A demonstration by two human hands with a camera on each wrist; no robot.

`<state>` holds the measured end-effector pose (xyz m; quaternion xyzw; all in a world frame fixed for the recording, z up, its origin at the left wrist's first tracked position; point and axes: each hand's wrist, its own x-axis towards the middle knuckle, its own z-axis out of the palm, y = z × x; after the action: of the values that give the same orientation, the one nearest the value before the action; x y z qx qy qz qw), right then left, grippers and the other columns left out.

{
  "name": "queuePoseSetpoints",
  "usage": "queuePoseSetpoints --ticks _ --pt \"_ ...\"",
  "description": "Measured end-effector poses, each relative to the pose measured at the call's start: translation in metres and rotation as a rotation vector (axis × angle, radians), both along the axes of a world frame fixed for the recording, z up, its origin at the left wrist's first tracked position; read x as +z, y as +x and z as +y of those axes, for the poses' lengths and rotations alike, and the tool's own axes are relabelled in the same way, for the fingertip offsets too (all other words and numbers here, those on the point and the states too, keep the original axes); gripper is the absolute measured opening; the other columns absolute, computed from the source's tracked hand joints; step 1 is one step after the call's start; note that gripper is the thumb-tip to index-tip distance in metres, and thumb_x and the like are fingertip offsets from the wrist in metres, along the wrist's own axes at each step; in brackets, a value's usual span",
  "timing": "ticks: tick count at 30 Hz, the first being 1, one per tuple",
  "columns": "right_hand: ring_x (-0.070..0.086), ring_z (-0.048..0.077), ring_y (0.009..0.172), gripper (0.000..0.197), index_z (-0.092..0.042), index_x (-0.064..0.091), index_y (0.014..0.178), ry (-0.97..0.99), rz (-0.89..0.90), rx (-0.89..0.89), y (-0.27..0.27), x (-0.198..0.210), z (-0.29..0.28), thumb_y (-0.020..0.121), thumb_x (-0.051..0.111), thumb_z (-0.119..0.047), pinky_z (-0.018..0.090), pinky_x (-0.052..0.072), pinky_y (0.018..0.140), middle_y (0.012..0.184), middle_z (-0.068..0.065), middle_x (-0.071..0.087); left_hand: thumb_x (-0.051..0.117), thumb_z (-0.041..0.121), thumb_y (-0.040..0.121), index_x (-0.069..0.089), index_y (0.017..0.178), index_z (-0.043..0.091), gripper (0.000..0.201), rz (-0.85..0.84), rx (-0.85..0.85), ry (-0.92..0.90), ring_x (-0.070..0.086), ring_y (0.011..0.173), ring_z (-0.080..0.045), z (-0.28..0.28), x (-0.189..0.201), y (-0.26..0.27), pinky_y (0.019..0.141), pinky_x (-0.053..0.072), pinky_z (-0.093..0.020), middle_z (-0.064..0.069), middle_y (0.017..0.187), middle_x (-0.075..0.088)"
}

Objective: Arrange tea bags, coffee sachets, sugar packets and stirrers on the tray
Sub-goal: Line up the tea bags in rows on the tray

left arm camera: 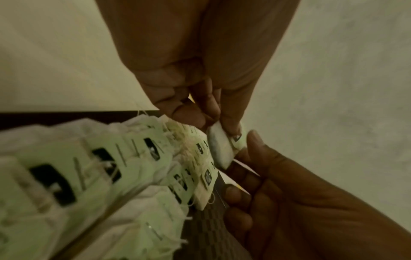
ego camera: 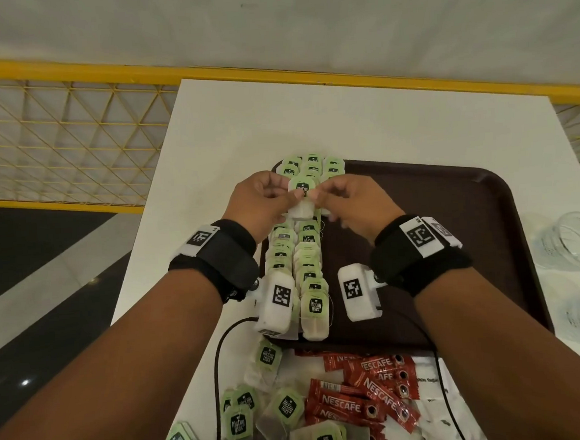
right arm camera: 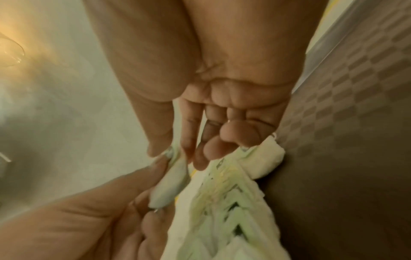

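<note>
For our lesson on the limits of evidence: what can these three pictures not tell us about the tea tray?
- Stirrers: none visible in any view.
- Sugar packets: head view, mostly under the right forearm and Nescafe sachets; count unknown.
- Held tea bag: both wrist views blurred; print unreadable.
- Tray: rows beneath both hands hidden.

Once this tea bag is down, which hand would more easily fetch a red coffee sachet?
Probably the right hand: the coffee sachets lie on the table below the right forearm.

Both hands [ego camera: 314, 201] together, fingers pinched
</note>
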<state>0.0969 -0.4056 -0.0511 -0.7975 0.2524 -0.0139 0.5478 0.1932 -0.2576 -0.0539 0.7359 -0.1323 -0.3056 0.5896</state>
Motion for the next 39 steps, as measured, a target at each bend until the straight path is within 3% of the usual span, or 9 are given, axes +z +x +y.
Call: queuePoseSetpoints --ticks 4,8,11,13,18,26,31,36,39 --pt "0.056 0.004 0.052 0.006 -0.011 0.066 0.086 0.084 -0.069 -0.053 -0.001 0.001 0.004 0.087 0.071 -0.015 0.014 0.044 0.047 0.074 0.003 0.065 0.075 0.019 0.085 0.061 0.088 0.019 0.014 0.009 -0.01 -0.014 0.064 0.073 -0.01 -0.005 0.003 -0.004 0.064 0.053 -0.026 0.004 0.077 0.067" --pt "0.054 0.005 0.049 0.008 -0.01 0.065 0.089 0.111 -0.021 -0.217 -0.008 -0.013 -0.006 0.087 0.072 -0.013 0.017 0.042 0.044 0.076 0.006 0.065 0.072 0.023 0.087 0.062 0.105 0.016 0.022 0.002 -0.027 0.004 0.067 0.091 -0.017 -0.001 0.001 -0.004 0.069 0.054 -0.029 -0.006 0.102 0.069" --pt "0.053 0.007 0.051 0.008 -0.011 0.066 0.091 0.081 0.066 -0.281 -0.015 -0.025 -0.016 0.088 0.071 -0.015 0.018 0.042 0.045 0.081 0.008 0.068 0.067 0.025 0.091 0.061 0.103 0.018 0.014 0.018 0.008 0.008 0.067 0.096 -0.02 0.006 0.002 -0.003 0.072 0.054 -0.03 -0.01 0.11 0.068" --pt "0.052 0.008 0.052 0.008 -0.016 0.063 0.086 0.052 0.119 -0.282 -0.017 -0.031 -0.019 0.088 0.071 -0.016 0.019 0.042 0.047 0.081 0.006 0.068 0.063 0.023 0.094 0.061 0.102 0.017 0.01 0.022 0.023 0.015 0.067 0.094 -0.018 0.011 0.002 -0.003 0.07 0.052 -0.028 -0.01 0.111 0.068" --pt "0.052 0.01 0.046 0.013 -0.014 0.061 0.089 -0.012 0.194 -0.288 -0.011 -0.033 -0.023 0.086 0.073 -0.019 0.016 0.04 0.038 0.07 0.001 0.063 0.059 0.021 0.096 0.06 0.102 0.016 0.008 0.02 0.032 0.031 0.065 0.086 -0.012 0.018 0.0 -0.005 0.066 0.049 -0.026 -0.01 0.11 0.069" --pt "0.056 0.014 0.051 0.024 -0.019 0.055 0.075 -0.178 0.267 -0.26 -0.013 -0.022 -0.02 0.085 0.073 -0.032 0.028 0.046 0.05 0.082 0.009 0.069 0.06 0.021 0.095 0.061 0.103 0.015 0.01 0.019 0.041 0.056 0.065 0.084 -0.01 0.034 0.012 -0.013 0.066 0.049 -0.024 -0.003 0.103 0.07" --pt "0.058 0.015 0.059 0.021 -0.013 0.061 0.088 -0.267 0.231 -0.135 -0.04 0.005 -0.003 0.089 0.068 -0.033 0.024 0.046 0.053 0.09 0.009 0.067 0.056 0.018 0.096 0.061 0.093 0.021 0.006 0.008 0.002 0.099 0.065 0.086 -0.012 0.059 0.028 -0.028 0.07 0.049 -0.027 -0.005 0.105 0.07" --pt "0.06 0.014 0.067 0.025 -0.014 0.062 0.092 -0.258 0.209 0.083 -0.084 0.029 0.031 0.089 0.067 -0.038 0.02 0.043 0.051 0.091 0.007 0.065 0.055 0.02 0.097 0.061 0.097 0.019 0.006 -0.024 -0.06 0.208 0.066 0.083 -0.011 0.107 0.038 -0.058 0.068 0.049 -0.025 0.0 0.101 0.071" --pt "0.062 0.018 0.072 0.022 -0.015 0.063 0.089 -0.282 0.222 0.249 -0.109 0.035 0.056 0.088 0.067 -0.037 0.03 0.052 0.059 0.088 0.006 0.066 0.054 0.019 0.097 0.062 0.096 0.018 0.008 -0.046 -0.104 0.31 0.065 0.086 -0.014 0.144 0.04 -0.079 0.067 0.049 -0.026 -0.001 0.101 0.07"
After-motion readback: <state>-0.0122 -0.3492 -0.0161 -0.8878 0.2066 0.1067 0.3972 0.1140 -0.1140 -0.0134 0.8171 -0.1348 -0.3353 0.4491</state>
